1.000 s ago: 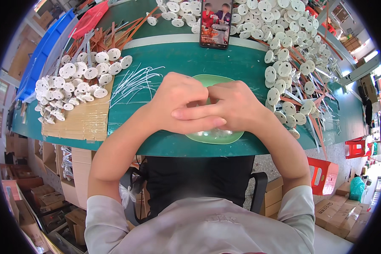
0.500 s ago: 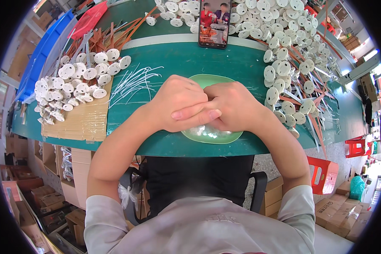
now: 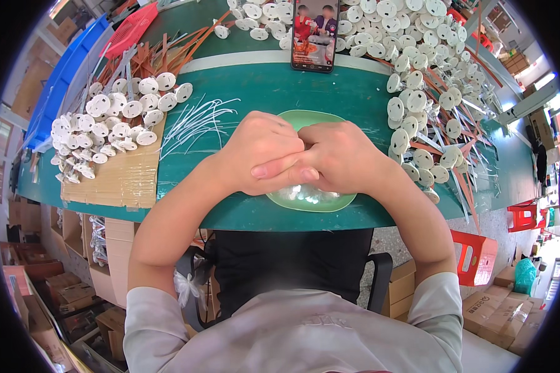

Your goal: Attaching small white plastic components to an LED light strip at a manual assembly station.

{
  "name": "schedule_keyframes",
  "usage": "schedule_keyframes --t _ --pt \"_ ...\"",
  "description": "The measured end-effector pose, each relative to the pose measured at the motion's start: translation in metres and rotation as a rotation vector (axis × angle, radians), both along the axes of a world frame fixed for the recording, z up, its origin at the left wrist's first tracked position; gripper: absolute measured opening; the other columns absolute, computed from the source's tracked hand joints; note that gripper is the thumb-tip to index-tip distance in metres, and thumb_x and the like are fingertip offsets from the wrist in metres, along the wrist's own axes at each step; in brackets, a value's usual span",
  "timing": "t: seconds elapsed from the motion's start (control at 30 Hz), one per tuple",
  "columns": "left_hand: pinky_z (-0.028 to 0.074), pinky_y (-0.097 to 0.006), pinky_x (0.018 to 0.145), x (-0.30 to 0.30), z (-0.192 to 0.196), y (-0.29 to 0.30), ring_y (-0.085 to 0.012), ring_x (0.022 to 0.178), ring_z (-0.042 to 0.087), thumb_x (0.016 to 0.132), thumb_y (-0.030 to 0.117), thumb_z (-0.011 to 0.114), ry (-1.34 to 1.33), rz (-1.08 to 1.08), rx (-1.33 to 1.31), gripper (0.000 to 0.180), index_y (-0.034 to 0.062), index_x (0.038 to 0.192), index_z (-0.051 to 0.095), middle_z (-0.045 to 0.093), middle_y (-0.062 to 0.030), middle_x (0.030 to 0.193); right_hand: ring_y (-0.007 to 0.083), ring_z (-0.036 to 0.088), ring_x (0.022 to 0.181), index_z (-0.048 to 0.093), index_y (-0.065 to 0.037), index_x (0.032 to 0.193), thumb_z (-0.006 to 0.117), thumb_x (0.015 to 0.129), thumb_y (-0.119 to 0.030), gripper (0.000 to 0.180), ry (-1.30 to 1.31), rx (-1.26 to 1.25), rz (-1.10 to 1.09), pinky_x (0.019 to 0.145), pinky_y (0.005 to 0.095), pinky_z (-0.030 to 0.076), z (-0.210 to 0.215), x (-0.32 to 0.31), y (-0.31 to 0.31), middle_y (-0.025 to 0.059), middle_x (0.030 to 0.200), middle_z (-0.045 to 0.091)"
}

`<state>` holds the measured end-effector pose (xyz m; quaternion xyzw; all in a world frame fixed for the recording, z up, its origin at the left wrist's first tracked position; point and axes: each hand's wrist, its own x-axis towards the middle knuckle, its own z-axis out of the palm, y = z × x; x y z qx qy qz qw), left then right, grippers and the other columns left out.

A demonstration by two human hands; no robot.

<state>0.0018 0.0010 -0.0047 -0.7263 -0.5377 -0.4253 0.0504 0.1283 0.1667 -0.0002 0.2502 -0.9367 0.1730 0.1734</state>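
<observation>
My left hand (image 3: 261,152) and my right hand (image 3: 341,155) are brought together, touching, over a light green plastic tray (image 3: 337,204). Both are closed with the fingers curled inward, and the thumbs point toward each other near the middle. Whatever lies between them, if anything, is hidden by the hands. Small shiny clear pieces (image 3: 309,194) show in the tray just below my hands. Left of my left hand, a loose bundle of thin white strips (image 3: 196,121) lies on the green table (image 3: 255,81).
A pile of white round-headed parts (image 3: 115,115) rests on cardboard (image 3: 115,180) at left. More such parts (image 3: 417,99) with brown and white strips fill the right. A phone (image 3: 314,37) stands at the back. A red basket (image 3: 130,28) and blue bin (image 3: 59,81) are far left.
</observation>
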Motion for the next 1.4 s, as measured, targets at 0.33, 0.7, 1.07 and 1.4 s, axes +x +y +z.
schedule_keyframes --t 0.33,0.7,1.07,1.4 --pt "0.041 -0.037 0.048 -0.0068 0.0025 -0.0003 -0.0256 0.051 0.051 0.078 0.047 0.080 0.126 -0.005 0.017 0.048 0.0117 0.059 0.054 0.047 -0.0039 0.054 0.0245 0.063 0.070 0.067 -0.050 0.122 0.076 0.077 -0.021 0.054 0.004 0.066 -0.002 0.059 0.0381 0.052 -0.0037 0.0002 0.0007 0.0019 0.079 0.061" --pt "0.040 -0.035 0.047 -0.0066 0.0021 -0.0002 -0.0232 0.050 0.051 0.073 0.052 0.083 0.206 0.056 0.083 0.051 0.0121 0.061 0.052 0.046 -0.0022 0.055 0.0203 0.060 0.064 0.059 -0.063 0.130 0.076 0.078 -0.025 0.067 0.056 0.125 -0.011 0.056 0.0341 0.052 -0.0076 -0.0013 -0.0028 -0.0023 0.072 0.054" --pt "0.041 -0.034 0.047 -0.0096 0.0058 -0.0005 -0.0225 0.049 0.052 0.071 0.057 0.083 0.259 0.105 0.115 0.054 0.0119 0.062 0.054 0.046 -0.0018 0.056 0.0199 0.057 0.061 0.059 -0.060 0.132 0.075 0.078 -0.023 0.067 0.050 0.098 -0.002 0.055 0.0326 0.050 -0.0024 -0.0007 -0.0048 -0.0031 0.073 0.056" --pt "0.041 -0.033 0.048 -0.0082 0.0052 0.0001 -0.0217 0.050 0.052 0.071 0.058 0.082 0.252 0.117 0.140 0.054 0.0126 0.062 0.054 0.046 -0.0013 0.057 0.0196 0.058 0.063 0.060 -0.058 0.132 0.076 0.076 -0.022 0.068 0.057 0.069 0.020 0.055 0.0327 0.051 -0.0019 -0.0011 -0.0048 -0.0031 0.075 0.056"
